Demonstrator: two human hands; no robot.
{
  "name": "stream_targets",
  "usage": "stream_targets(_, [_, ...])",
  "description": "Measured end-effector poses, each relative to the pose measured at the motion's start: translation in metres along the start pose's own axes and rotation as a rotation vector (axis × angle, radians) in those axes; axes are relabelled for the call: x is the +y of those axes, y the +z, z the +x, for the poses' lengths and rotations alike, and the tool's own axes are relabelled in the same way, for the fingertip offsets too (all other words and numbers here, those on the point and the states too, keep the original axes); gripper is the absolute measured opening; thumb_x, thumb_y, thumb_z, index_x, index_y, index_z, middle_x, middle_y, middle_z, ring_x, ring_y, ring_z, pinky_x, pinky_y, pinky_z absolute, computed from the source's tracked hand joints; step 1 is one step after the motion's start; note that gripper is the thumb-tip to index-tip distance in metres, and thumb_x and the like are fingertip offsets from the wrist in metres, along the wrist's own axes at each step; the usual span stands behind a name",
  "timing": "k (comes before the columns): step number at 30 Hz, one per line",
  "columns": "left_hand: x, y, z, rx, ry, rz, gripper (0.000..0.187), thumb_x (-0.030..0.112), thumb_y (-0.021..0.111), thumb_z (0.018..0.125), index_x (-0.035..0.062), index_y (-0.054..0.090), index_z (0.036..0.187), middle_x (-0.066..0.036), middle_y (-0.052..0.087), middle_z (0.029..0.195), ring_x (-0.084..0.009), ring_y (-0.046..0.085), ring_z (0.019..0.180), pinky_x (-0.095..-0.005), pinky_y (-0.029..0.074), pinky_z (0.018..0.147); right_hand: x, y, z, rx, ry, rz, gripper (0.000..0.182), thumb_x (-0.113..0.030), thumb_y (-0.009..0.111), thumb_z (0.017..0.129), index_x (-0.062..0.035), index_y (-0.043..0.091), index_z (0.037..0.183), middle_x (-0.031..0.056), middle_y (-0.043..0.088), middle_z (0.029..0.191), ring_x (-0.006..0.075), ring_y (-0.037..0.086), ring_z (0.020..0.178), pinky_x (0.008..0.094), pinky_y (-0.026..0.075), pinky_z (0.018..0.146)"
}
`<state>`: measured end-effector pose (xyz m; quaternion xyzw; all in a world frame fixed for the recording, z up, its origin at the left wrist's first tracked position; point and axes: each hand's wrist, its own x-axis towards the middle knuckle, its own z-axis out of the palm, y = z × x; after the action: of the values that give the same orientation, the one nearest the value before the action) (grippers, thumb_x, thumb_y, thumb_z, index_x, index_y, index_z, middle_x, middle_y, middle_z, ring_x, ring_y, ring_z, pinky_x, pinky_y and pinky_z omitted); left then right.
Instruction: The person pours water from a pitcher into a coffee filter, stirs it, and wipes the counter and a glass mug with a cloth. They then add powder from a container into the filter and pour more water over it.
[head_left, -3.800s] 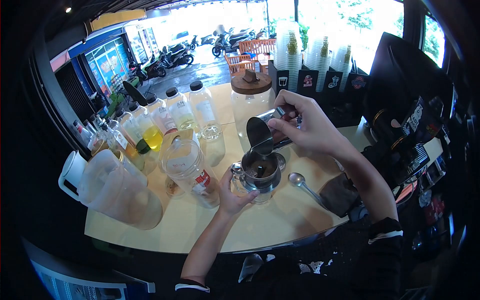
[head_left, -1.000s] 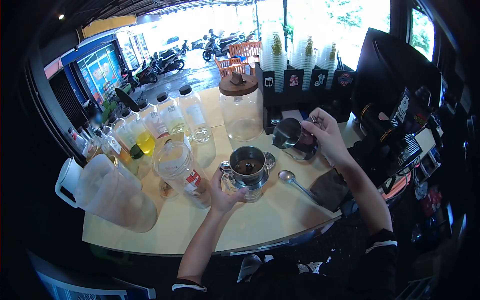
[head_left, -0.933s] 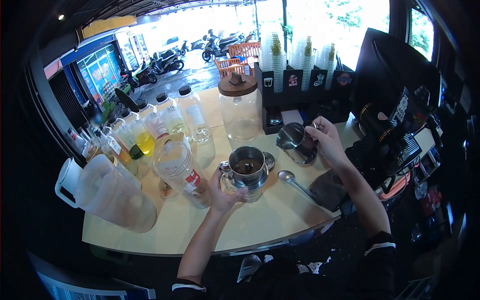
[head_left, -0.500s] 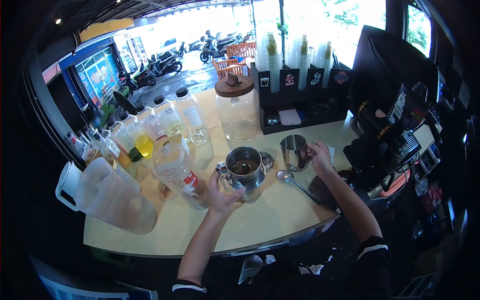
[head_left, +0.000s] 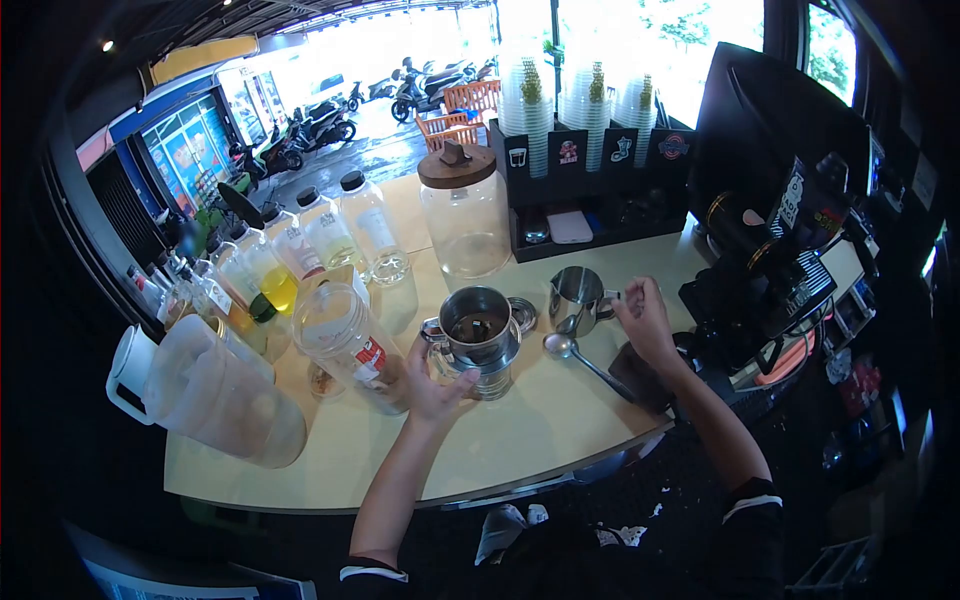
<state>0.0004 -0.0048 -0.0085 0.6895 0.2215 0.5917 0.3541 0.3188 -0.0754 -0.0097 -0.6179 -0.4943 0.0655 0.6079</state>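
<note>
A metal coffee dripper [head_left: 477, 318] with dark liquid inside sits on top of a clear glass [head_left: 492, 384]. My left hand [head_left: 436, 388] curves around their near left side, thumb on the front and fingers by the dripper's side handle. A small steel pitcher [head_left: 575, 297] stands on the counter to the right, its handle facing right. Just beside that handle, my right hand [head_left: 647, 325] is raised with loosely bent fingers apart, holding nothing. Between the pitcher and my right forearm lies a metal spoon [head_left: 585, 364]. Behind the dripper is a round metal lid [head_left: 522, 314].
To the left stand a tilted-looking plastic jug [head_left: 225, 395], a clear container with a red label [head_left: 345, 335] and several bottles [head_left: 375, 235]. A wooden-lidded jar [head_left: 465, 225] and a black cup rack [head_left: 600, 200] line the back. Black equipment [head_left: 765, 270] is at right.
My right hand has let go of the pitcher's handle and moved slightly right, its fingers opening. The pitcher stays on the counter. My left hand remains at the dripper. The view has shifted slightly.
</note>
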Motion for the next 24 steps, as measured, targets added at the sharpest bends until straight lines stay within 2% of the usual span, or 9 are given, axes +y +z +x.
stream_targets(2, [0.002, 0.000, 0.001, 0.002, 0.007, -0.002, 0.070, 0.041, 0.079, 0.065, -0.0013, 0.054, 0.115, -0.010, 0.060, 0.106, -0.0202, 0.056, 0.102, -0.0345, 0.040, 0.094, -0.041, -0.019, -0.015, -0.389, 0.051, -0.263, 0.024, -0.019, 0.066, 0.083, 0.0001, 0.051, 0.082, 0.0085, 0.056, 0.080, 0.0198, 0.057, 0.072, 0.0334, 0.047, 0.067])
stream_targets(3, [0.002, 0.001, 0.001, 0.001, 0.013, -0.005, 0.070, 0.041, 0.079, 0.065, -0.0012, 0.054, 0.115, -0.010, 0.060, 0.106, -0.0202, 0.056, 0.102, -0.0346, 0.040, 0.094, -0.043, -0.020, -0.024, -0.392, 0.049, -0.264, 0.024, -0.019, 0.066, 0.083, 0.0001, 0.051, 0.082, 0.0085, 0.056, 0.080, 0.0198, 0.057, 0.072, 0.0334, 0.047, 0.067])
stream_targets(5, [0.001, -0.001, 0.001, -0.022, 0.006, -0.003, 0.070, 0.040, 0.079, 0.065, -0.0011, 0.054, 0.115, -0.010, 0.060, 0.106, -0.0202, 0.056, 0.103, -0.0347, 0.040, 0.094, -0.042, -0.023, -0.045, -0.704, -0.142, -0.522, 0.021, -0.017, 0.065, 0.081, 0.0006, 0.054, 0.081, 0.0125, 0.057, 0.085, 0.0276, 0.060, 0.076, 0.0379, 0.049, 0.066])
stream_targets(6, [0.000, -0.002, 0.001, -0.048, 0.000, -0.001, 0.070, 0.040, 0.079, 0.065, -0.0010, 0.053, 0.115, -0.010, 0.060, 0.106, -0.0202, 0.056, 0.103, -0.0349, 0.040, 0.095, -0.041, -0.021, -0.055, -0.704, -0.141, -0.523, 0.021, -0.017, 0.065, 0.081, 0.0006, 0.054, 0.081, 0.0125, 0.057, 0.085, 0.0276, 0.060, 0.076, 0.0379, 0.049, 0.066])
stream_targets(8, [-0.002, -0.001, 0.000, -0.033, 0.003, -0.010, 0.070, 0.039, 0.079, 0.065, -0.0009, 0.053, 0.115, -0.010, 0.060, 0.107, -0.0202, 0.056, 0.104, -0.0349, 0.039, 0.095, -0.037, -0.014, -0.067, -0.557, -0.352, -0.710, 0.017, -0.016, 0.061, 0.081, 0.0001, 0.056, 0.081, 0.0144, 0.056, 0.085, 0.0318, 0.060, 0.080, 0.0413, 0.051, 0.065])
stream_targets(12, [-0.003, -0.001, -0.001, -0.019, -0.007, -0.010, 0.070, 0.038, 0.080, 0.065, -0.0007, 0.053, 0.116, -0.009, 0.059, 0.109, -0.0200, 0.054, 0.106, -0.0351, 0.039, 0.095, -0.027, -0.007, -0.068, -0.538, -0.407, -0.766, 0.015, -0.015, 0.058, 0.082, -0.0003, 0.056, 0.081, 0.0133, 0.054, 0.080, 0.0304, 0.061, 0.080, 0.0416, 0.052, 0.064])
stream_targets(15, [-0.003, 0.000, -0.001, -0.018, -0.004, -0.019, 0.070, 0.037, 0.080, 0.065, -0.0004, 0.052, 0.117, -0.009, 0.059, 0.110, -0.0200, 0.054, 0.106, -0.0350, 0.039, 0.096, -0.035, -0.008, -0.063, -0.512, -0.404, -0.752, 0.013, -0.013, 0.055, 0.084, -0.0006, 0.055, 0.083, 0.0139, 0.055, 0.082, 0.0326, 0.061, 0.078, 0.0429, 0.051, 0.064])
stream_targets(20, [0.002, 0.000, 0.001, -0.025, -0.005, -0.041, 0.068, 0.036, 0.080, 0.065, 0.0003, 0.053, 0.116, -0.009, 0.059, 0.108, -0.0196, 0.055, 0.105, -0.0342, 0.040, 0.094, -0.098, -0.028, -0.044, -0.501, -0.132, -0.601, 0.009, -0.011, 0.053, 0.087, -0.0018, 0.053, 0.086, 0.0174, 0.058, 0.078, 0.0362, 0.060, 0.070, 0.0458, 0.048, 0.061])
stream_targets(24, [-0.005, -0.003, 0.000, -0.037, 0.006, -0.001, 0.066, 0.034, 0.081, 0.064, 0.0004, 0.054, 0.115, -0.009, 0.060, 0.106, -0.0190, 0.056, 0.102, -0.0332, 0.042, 0.092, -0.153, -0.040, -0.021, -0.504, -0.083, -0.428, 0.007, -0.008, 0.053, 0.088, -0.0020, 0.054, 0.089, 0.0173, 0.059, 0.076, 0.0372, 0.059, 0.071, 0.0462, 0.046, 0.059])
